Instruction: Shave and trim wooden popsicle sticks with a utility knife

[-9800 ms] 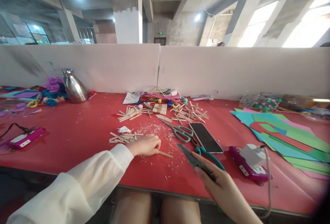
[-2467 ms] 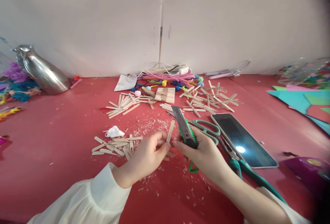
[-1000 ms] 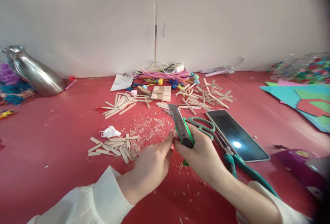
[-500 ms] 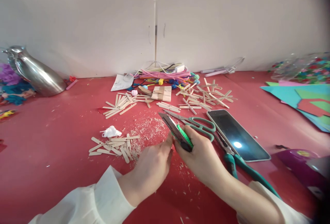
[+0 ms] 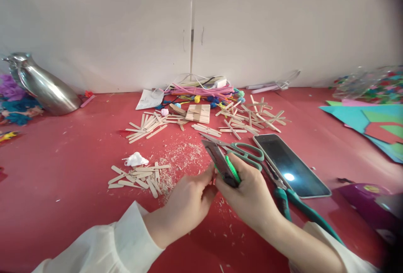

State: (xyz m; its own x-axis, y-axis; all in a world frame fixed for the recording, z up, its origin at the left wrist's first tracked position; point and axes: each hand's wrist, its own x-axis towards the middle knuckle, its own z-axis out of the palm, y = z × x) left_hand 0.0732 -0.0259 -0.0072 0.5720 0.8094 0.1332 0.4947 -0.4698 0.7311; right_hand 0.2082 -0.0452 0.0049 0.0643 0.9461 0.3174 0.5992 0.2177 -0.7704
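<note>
My right hand [image 5: 247, 187] is closed around a green and black utility knife [image 5: 227, 172], its blade pointing up and to the left. Close against it, my left hand [image 5: 190, 199] has thumb and fingers pinched together; what lies between them is hidden. Pale wood shavings [image 5: 179, 159] are scattered on the red tabletop [image 5: 78, 172] beyond and under my hands. Left of my left hand lies a small pile of wooden craft sticks [image 5: 141, 177], with a crumpled white tissue [image 5: 136, 159] behind it. Green-handled scissors [image 5: 247, 152] rest just past the knife.
Right of my hands lie green-handled pliers [image 5: 283, 197], a phone [image 5: 291, 166] and a purple tool [image 5: 365, 197]. Further back are more craft sticks [image 5: 252, 115], a bundled stick stack [image 5: 198, 113] and pink pipe cleaners [image 5: 201, 90]. A metal jug [image 5: 47, 86] stands left, coloured paper [image 5: 349, 115] right.
The utility knife and its blade have shifted slightly right and down. My left hand has moved a little right, its fingertips still close to my right hand.
</note>
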